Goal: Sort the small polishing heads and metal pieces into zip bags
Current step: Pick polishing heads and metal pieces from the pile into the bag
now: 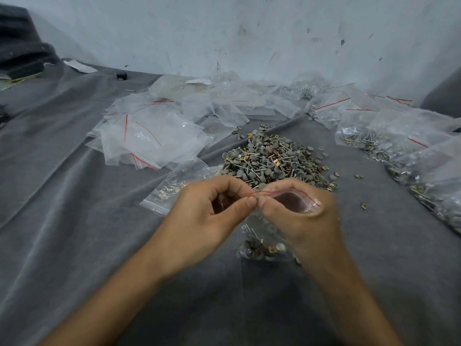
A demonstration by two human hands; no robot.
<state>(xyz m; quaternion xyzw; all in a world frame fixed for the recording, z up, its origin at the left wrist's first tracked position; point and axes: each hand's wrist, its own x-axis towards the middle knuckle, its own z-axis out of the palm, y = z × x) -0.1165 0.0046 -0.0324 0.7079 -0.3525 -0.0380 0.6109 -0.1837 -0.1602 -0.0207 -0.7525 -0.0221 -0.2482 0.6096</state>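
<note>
**Both hands pinch the mouth of a zip bag**

Left hand [214, 208] and right hand [296, 216] each grip the red-lined top edge of a clear zip bag [262, 243], thumbs and forefingers closed on the strip, thumb tips nearly touching. The bag's mouth gapes under the right fingers. Its lower part shows below the hands, holding grey polishing heads, pins and brass-coloured metal pieces.

Just beyond the hands lies a loose pile [272, 158] of the same parts on a grey cloth [74, 221]. Another bag [172, 188] lies flat beside the left hand. Flat clear bags [149, 136] are scattered to the far left, and filled bags [399, 146] are heaped along the right. A scuffed pale wall [249, 33] stands behind.
</note>
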